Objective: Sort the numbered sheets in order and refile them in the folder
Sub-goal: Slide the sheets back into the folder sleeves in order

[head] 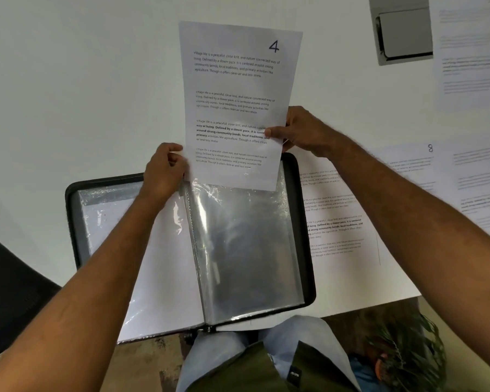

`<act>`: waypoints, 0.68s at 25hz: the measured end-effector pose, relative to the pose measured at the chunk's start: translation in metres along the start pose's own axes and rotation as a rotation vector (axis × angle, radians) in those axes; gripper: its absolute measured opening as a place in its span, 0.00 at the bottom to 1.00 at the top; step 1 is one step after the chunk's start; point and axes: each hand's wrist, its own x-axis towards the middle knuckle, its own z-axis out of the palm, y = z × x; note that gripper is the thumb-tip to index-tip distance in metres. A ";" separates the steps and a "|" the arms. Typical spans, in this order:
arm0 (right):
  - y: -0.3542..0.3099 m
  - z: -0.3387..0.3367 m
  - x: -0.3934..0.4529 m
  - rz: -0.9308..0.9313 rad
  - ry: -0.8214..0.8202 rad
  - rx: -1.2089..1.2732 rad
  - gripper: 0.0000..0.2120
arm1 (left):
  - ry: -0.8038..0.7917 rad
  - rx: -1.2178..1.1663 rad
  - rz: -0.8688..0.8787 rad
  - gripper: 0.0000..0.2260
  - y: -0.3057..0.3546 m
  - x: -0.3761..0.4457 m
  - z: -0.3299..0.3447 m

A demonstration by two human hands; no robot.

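Note:
A black folder [300, 210] lies open on the white table, its clear plastic sleeves [244, 250] spread across both halves. The sheet numbered 4 [238, 89] stands above the right-hand sleeve, its bottom edge at the sleeve's top opening. My right hand [297, 131] pinches the sheet's right edge between thumb and fingers. At the sleeve's top left corner, my left hand [164, 171] grips the sleeve and the sheet's lower left edge. The left half of the folder holds a white sheet [164, 264] in a sleeve.
Loose printed sheets lie on the table to the right: one [334, 222] partly under the folder, one numbered 8 [408, 165], others [470, 52] farther right. A grey device [402, 32] sits at the back right. The table's near edge [379, 304] runs below the folder.

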 end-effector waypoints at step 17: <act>0.004 0.017 0.011 0.081 -0.192 -0.122 0.21 | -0.028 -0.250 -0.129 0.05 0.001 0.012 0.000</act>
